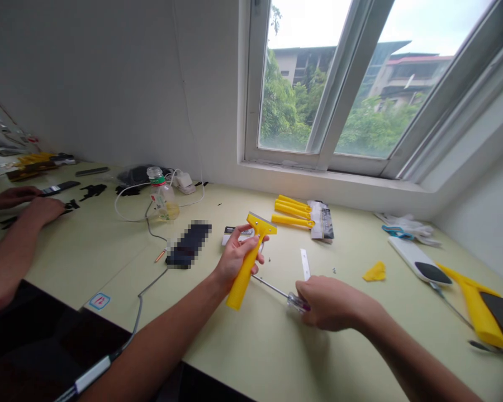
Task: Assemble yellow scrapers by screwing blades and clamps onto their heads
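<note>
My left hand (233,258) is closed round the handle of a yellow scraper (246,269). Its wide head points up and away from me, with a metal edge and two screws showing. In my right hand (333,301) is a screwdriver (295,302) with a clear handle; the fist wraps it. The shaft points left, and its tip is hidden near the left hand's fingers. Just beyond the right hand lies a flat metal blade strip (304,264). Several small screws (334,270) lie on the table, and a printed packet (231,233) is partly behind the left hand.
Several yellow scrapers (292,211) lie by printed packaging (321,219) at the back. A bottle (162,195), a pixelated dark phone (188,244) and cables are left. Right are a yellow scrap (374,272), a white device (417,260) and gloves (408,228). A co-worker's hands (46,211) work far left.
</note>
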{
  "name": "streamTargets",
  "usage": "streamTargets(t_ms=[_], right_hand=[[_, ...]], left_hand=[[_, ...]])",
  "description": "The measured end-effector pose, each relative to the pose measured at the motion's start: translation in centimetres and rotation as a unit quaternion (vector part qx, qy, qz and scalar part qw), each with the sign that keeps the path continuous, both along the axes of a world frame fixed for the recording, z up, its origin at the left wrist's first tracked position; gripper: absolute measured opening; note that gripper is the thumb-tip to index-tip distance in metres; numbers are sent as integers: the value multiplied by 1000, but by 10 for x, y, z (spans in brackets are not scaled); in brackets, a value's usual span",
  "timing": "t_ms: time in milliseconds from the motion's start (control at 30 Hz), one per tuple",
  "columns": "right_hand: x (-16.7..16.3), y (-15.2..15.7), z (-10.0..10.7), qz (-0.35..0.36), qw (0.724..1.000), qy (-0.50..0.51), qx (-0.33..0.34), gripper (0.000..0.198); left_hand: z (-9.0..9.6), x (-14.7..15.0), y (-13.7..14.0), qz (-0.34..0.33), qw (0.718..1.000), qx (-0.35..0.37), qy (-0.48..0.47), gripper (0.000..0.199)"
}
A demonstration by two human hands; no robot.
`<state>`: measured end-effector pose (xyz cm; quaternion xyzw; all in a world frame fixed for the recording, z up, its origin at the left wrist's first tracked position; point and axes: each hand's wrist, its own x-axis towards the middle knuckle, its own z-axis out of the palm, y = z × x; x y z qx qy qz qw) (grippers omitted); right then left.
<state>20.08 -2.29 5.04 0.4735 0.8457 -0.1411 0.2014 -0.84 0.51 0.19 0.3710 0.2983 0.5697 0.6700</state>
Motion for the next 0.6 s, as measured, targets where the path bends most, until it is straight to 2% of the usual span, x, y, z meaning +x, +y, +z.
streamTargets(t_ms=[67,133,167,267,367,433,467,600], right_hand=[[18,5,17,-38,997,60,-11,25],[48,10,38,-91,983,131,-89,35],[65,12,48,-104,976,166,-94,41],[118,18,69,-185,952,244,-16,57],[156,19,73,-245,909,325,94,65],[164,16,72,-240,883,385,119,67],[164,14,72,-225,879,404,117,66],[142,10,74,-153,899,395,106,61]], left_hand=[[3,-1,-2,-1,1000,0,-6,47],[6,-3,-3,-2,1000,-2,-23,46],[7,-4,-3,-2,999,-2,-33,46],[9,-5,-3,2,999,5,-52,47],[6,-4,-3,6,999,14,-44,46],[4,-1,-3,5,999,14,-33,45],[3,0,-3,3,1000,12,-29,45],[1,3,-3,-5,1000,8,-21,45]])
